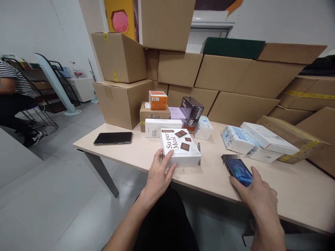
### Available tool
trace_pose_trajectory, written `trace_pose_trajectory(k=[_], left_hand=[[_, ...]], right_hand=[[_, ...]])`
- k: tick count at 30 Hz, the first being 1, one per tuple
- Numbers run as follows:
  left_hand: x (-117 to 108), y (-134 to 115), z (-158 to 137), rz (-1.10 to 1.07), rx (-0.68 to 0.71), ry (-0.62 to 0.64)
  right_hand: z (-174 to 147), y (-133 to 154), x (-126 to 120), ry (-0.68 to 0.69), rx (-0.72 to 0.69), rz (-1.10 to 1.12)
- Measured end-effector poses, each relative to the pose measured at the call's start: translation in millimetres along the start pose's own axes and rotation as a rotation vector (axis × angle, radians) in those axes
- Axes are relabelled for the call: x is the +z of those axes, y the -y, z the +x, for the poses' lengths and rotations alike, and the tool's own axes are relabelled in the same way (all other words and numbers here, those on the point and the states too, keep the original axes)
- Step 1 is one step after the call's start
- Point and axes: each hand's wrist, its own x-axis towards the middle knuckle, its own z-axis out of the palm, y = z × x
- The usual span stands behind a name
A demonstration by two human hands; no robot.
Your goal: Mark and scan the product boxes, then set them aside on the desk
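A white "Su-per Meal" box (193,152) printed with brown chocolate squares lies near the front edge of the table. At its near left corner is my left hand (159,172), fingers spread and resting against the box without gripping it. Further right, my right hand (258,193) has its thumb and fingers around a smartphone (239,170) with a lit screen, held low at the tabletop. Another phone (113,138), its screen dark, lies flat at the table's left end. Just behind the white box stands a slim white power bank box (163,123).
An orange box (157,100) sits on a small brown carton (151,113), near a dark box (192,109) and a lilac box (176,114). White and blue boxes (238,138) lie at right. Large cartons (112,103) line the back. A seated person (15,83) is far left.
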Motion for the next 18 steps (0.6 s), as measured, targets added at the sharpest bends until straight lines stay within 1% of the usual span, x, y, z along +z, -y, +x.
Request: trace_pose_trajectory(k=[2, 3, 4, 5, 6, 7, 8, 9, 10, 11, 12, 13, 15, 18], left_hand=[[-1.2, 0.5, 0.7, 0.008, -0.012, 0.011], [-1.9, 0.7, 0.8, 0.015, -0.02, 0.022], [-2.7, 0.8, 0.9, 0.021, -0.027, 0.034], [-3.4, 0.6, 0.8, 0.028, -0.032, 0.047], [-3.9, 0.2, 0.7, 0.035, -0.034, 0.058], [-4.1, -0.4, 0.4, 0.041, -0.035, 0.064], [-4.2, -1.0, 0.0, 0.044, -0.035, 0.066], [-4.0, -1.5, -0.6, 0.046, -0.036, 0.065], [-3.7, -1.9, -1.3, 0.046, -0.036, 0.063], [-3.3, -2.0, -2.1, 0.046, -0.034, 0.064], [-2.7, -1.9, -3.1, 0.047, -0.03, 0.066], [-2.2, -1.6, -4.1, 0.049, -0.025, 0.07], [-1.1, -0.9, -6.1, 0.049, -0.013, 0.069], [-0.3, -2.5, -8.9, -0.003, -0.024, 0.007]], right_hand=[[4.4, -4.5, 1.8, 0.047, 0.012, -0.001], [4.7, -4.6, 2.8, 0.038, 0.016, 0.002], [3.7, -2.5, 3.7, -0.003, 0.012, 0.008], [1.5, 2.1, 4.4, -0.077, -0.017, 0.024], [-1.7, 9.7, 4.9, -0.17, -0.085, 0.057], [-5.8, 20.1, 5.0, -0.264, -0.188, 0.111], [-10.5, 33.1, 4.8, -0.349, -0.323, 0.178], [-15.7, 47.9, 4.4, -0.396, -0.482, 0.262], [-21.2, 63.7, 3.8, -0.413, -0.611, 0.332], [-26.8, 79.5, 3.2, -0.415, -0.704, 0.359], [-32.3, 94.3, 2.8, -0.405, -0.783, 0.364], [-37.6, 107.2, 2.8, -0.386, -0.829, 0.364], [-47.0, 125.8, 3.7, -0.361, -0.849, 0.37], [-57.9, 136.6, 5.5, -0.328, -0.804, 0.454]])
